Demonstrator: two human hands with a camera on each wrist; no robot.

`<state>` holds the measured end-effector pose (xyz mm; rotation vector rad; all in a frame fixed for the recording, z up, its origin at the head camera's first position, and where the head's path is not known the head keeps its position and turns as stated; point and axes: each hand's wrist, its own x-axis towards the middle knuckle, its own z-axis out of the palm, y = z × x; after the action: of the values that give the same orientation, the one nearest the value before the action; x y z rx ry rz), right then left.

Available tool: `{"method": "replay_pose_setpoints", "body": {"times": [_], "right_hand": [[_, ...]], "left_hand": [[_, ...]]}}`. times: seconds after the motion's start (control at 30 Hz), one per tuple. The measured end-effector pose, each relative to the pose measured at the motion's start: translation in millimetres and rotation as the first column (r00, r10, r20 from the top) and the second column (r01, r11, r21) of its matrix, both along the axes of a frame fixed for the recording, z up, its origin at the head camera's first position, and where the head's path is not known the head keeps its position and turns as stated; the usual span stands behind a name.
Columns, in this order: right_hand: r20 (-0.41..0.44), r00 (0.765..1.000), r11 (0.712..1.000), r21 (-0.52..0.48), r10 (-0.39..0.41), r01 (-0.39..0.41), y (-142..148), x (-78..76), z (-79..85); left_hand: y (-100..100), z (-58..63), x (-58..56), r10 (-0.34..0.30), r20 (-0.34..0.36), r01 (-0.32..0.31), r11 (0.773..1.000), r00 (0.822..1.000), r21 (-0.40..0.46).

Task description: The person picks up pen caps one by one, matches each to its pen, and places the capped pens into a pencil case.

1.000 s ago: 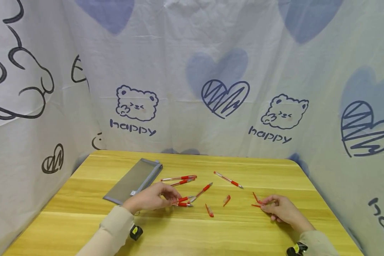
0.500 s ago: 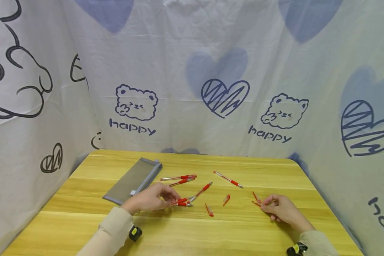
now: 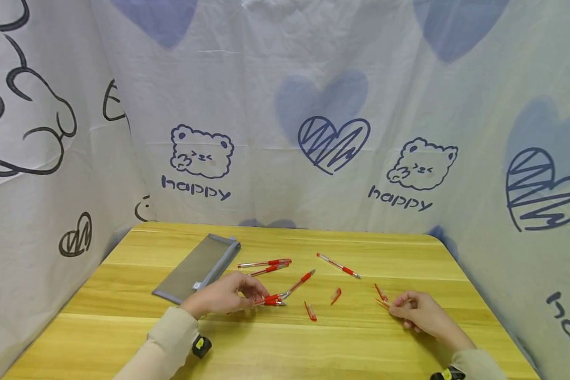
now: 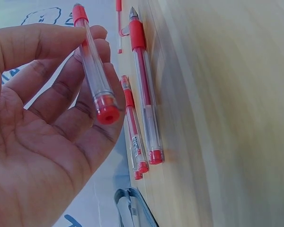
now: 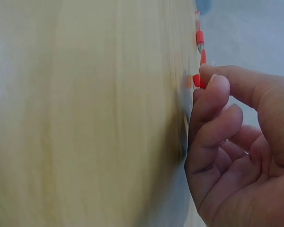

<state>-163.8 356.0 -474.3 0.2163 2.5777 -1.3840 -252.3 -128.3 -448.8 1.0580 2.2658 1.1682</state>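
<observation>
My left hand (image 3: 225,294) pinches an uncapped red gel pen (image 4: 92,66) between thumb and fingers, its metal tip pointing away and the red end plug towards the wrist camera. Just beneath it another uncapped pen (image 4: 143,80) lies on the table. Over the right part of the table, my right hand (image 3: 420,315) pinches a small red pen cap (image 3: 383,303) between thumb and index finger; the fingers hide much of it. Close beyond those fingertips lies a second red cap (image 3: 379,291). Two more caps, one nearer (image 3: 311,311) and one farther (image 3: 336,296), lie between the hands.
A grey mesh zip pouch (image 3: 195,269) lies flat behind the left hand. Beside it are two red pens, a back one (image 3: 264,263) and a front one (image 3: 272,269). One pen (image 3: 302,281) lies mid-table, another (image 3: 339,265) farther back. A printed curtain (image 3: 266,200) encloses the wooden table (image 3: 290,353).
The pen in my left hand has tilted and dipped slightly towards the one below. The cap in my right fingers has turned a little, and that wrist has shifted slightly right.
</observation>
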Motion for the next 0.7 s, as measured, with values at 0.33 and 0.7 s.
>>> {"method": "replay_pose_setpoints", "body": {"times": [0.33, 0.7], "right_hand": [[0.0, 1.0, 1.0, -0.016, -0.02, 0.02, -3.3, 0.9, -1.5], [-0.015, 0.999, 0.978, -0.202, 0.047, -0.049, -8.6, 0.9, 0.3]], "left_hand": [[2.9, -1.5, -0.4, -0.004, 0.018, 0.004, 1.0, 1.0, 0.013], [6.9, -2.2, -1.6, -0.005, 0.018, 0.005, 1.0, 1.0, 0.008]]}}
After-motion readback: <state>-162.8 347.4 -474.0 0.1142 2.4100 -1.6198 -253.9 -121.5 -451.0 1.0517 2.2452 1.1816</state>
